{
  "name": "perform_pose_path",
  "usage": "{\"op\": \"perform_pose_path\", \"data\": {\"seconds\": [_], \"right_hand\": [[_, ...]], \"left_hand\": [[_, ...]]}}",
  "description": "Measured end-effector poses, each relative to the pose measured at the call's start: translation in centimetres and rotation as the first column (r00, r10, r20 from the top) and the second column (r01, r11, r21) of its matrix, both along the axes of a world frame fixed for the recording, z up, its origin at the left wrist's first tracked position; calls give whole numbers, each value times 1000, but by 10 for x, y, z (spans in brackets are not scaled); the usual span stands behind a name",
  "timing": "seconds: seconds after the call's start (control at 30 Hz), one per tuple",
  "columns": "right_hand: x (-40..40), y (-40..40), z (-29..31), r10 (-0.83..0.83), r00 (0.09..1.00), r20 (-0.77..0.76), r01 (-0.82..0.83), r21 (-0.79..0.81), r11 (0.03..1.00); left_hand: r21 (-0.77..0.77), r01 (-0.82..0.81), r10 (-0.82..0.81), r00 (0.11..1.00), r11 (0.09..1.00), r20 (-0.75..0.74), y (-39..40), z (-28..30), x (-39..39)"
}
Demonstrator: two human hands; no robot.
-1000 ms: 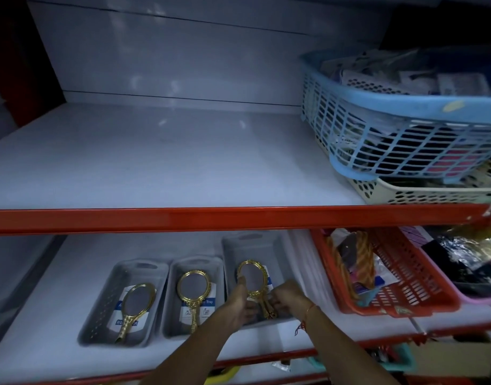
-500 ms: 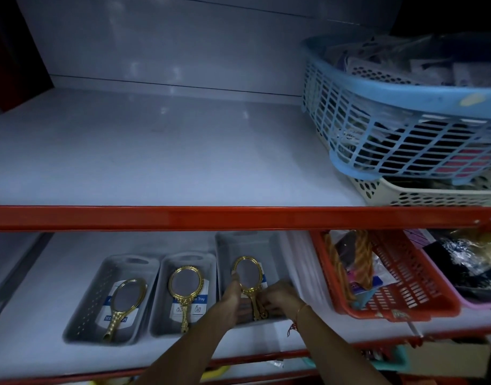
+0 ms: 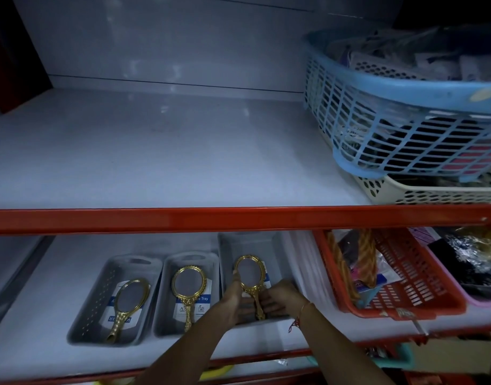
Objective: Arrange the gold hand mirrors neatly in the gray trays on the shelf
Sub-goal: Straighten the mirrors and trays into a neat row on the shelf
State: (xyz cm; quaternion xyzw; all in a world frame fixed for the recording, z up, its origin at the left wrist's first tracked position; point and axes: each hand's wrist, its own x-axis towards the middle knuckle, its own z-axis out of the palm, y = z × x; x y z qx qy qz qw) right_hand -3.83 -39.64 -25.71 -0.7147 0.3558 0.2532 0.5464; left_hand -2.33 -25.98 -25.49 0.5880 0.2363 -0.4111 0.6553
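Gold hand mirror (image 3: 186, 290) over tray label (image 3: 201, 300) reading "Tray".

3 gray trays side by side on lower shelf, long axes running 12–6. Left tray (image 3: 99, 309) w/ perforated wall holds gold mirror (image 3: 130, 304) lying flat, oval head toward 1, handle toward 7. Middle tray (image 3: 166, 301) holds second mirror (image 3: 188, 287), head at 12, handle at 6, straight. Right tray (image 3: 238, 245) (set a bit further back than the others) has third mirror (image 3: 251, 279), head at 11, ornate handle toward 5, partly hidden. Printed labels under each.
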Motion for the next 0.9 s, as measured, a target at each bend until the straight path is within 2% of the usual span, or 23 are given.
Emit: {"op": "perform_pose_path", "data": {"seconds": [0.3,0.7,0.9], "right_hand": [[-2,4,5,13,1000,-11,-13,19,1000],[-3,4,8,16,999,-30,-15,39,999],[-2,4,4,59,998,-33,-60,-38,997]], "left_hand": [[64,99,-103,992,993,66,-2,-4,1],[41,96,-96,995,995,-6,-2,0,0],[21,100,-99,995,995,-20,-5,5,-1]]}}
